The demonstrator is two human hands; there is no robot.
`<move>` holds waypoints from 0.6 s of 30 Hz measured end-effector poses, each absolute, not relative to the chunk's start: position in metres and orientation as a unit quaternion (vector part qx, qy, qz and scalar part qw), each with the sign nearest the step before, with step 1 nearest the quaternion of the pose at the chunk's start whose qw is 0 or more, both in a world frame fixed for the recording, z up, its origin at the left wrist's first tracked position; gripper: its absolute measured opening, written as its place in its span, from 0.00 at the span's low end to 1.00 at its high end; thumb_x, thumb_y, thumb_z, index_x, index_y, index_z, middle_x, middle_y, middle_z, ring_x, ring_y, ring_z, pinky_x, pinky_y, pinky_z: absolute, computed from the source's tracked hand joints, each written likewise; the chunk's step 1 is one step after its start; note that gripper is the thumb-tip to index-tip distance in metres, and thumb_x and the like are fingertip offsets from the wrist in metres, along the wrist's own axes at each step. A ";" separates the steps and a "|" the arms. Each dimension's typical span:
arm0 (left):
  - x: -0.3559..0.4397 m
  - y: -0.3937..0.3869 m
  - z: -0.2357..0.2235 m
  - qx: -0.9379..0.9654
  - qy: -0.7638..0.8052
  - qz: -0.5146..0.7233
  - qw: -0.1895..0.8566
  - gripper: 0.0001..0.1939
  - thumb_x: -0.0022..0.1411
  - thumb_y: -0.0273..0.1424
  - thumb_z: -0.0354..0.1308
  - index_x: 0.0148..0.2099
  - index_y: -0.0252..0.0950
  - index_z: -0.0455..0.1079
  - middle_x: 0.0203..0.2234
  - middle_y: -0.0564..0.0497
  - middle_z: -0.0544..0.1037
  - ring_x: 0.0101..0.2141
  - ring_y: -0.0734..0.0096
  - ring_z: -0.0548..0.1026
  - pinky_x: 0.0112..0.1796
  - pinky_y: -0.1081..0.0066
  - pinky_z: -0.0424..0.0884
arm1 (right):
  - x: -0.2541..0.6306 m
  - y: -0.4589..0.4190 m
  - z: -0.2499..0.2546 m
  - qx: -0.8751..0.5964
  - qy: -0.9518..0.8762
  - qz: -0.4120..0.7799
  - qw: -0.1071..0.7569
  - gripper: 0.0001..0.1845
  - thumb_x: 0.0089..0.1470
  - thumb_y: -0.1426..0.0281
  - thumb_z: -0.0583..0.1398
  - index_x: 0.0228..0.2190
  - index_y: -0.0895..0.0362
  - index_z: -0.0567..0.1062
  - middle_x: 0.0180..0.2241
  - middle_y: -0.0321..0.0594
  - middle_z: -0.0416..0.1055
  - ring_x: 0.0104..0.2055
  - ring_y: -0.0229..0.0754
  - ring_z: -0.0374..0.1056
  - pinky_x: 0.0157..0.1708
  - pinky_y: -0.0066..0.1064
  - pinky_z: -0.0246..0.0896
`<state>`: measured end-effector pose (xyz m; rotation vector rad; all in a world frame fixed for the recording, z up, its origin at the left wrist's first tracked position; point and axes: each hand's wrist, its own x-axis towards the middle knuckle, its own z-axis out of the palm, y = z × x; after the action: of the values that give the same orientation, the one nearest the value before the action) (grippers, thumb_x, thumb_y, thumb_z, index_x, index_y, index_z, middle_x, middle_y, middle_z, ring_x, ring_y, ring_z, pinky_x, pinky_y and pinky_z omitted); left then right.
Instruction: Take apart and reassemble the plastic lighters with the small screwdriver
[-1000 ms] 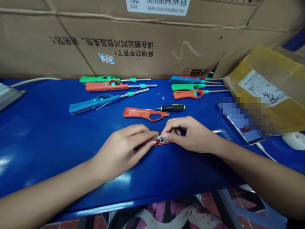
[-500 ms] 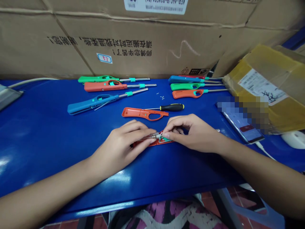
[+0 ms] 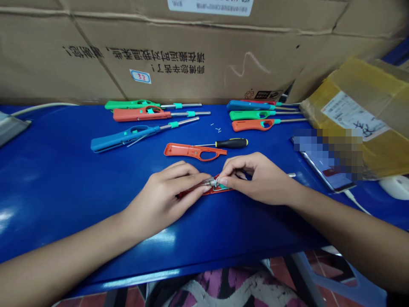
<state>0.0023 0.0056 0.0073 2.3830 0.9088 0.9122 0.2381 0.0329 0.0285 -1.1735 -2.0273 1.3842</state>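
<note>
Tbl (image 3: 76, 183) room left of L hand (image 3: 169, 189); orange shell (image 3: 188, 151) blocks fwd

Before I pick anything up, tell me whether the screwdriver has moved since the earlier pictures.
No, the screwdriver lies in the same place relative to the cardboard box.

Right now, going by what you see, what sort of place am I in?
Possibly a small assembly or repair bench: the hands work over an open red casing, with a screwdriver and several long-nosed lighters laid out on the blue tabletop.
</note>
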 end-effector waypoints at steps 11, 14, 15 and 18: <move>0.002 0.007 0.005 0.859 0.327 0.328 0.219 0.11 0.68 0.25 0.62 0.51 0.31 0.77 0.37 0.49 0.78 0.39 0.74 0.75 0.41 0.75 0.73 | 0.236 0.031 0.024 -0.426 -0.704 0.522 0.224 0.06 0.56 0.70 0.62 0.29 0.59 0.79 0.28 0.36 0.76 0.29 0.34 0.69 0.30 0.27 0.63; 0.002 0.007 0.005 0.858 0.330 0.324 0.223 0.11 0.68 0.26 0.62 0.51 0.31 0.78 0.37 0.49 0.77 0.38 0.75 0.75 0.41 0.75 0.72 | 0.235 0.031 0.023 -0.428 -0.718 0.503 0.220 0.07 0.56 0.70 0.62 0.29 0.59 0.80 0.26 0.35 0.74 0.25 0.32 0.64 0.26 0.26 0.58; 0.002 0.007 0.006 0.858 0.332 0.321 0.226 0.11 0.68 0.26 0.62 0.51 0.31 0.78 0.37 0.49 0.77 0.38 0.75 0.75 0.40 0.75 0.72 | 0.236 0.031 0.024 -0.427 -0.724 0.495 0.218 0.07 0.56 0.70 0.62 0.29 0.59 0.80 0.25 0.34 0.74 0.25 0.32 0.62 0.25 0.26 0.56; 0.002 0.007 0.008 0.857 0.336 0.308 0.238 0.11 0.68 0.26 0.61 0.52 0.32 0.78 0.37 0.49 0.78 0.38 0.75 0.75 0.40 0.75 0.72 | 0.236 0.030 0.025 -0.424 -0.742 0.473 0.216 0.08 0.57 0.71 0.61 0.29 0.59 0.80 0.26 0.34 0.73 0.25 0.32 0.61 0.25 0.27 0.55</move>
<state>0.0015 0.0067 0.0081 2.3485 0.9206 0.8446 0.2360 0.0302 0.0249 -1.1749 -2.0563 1.3113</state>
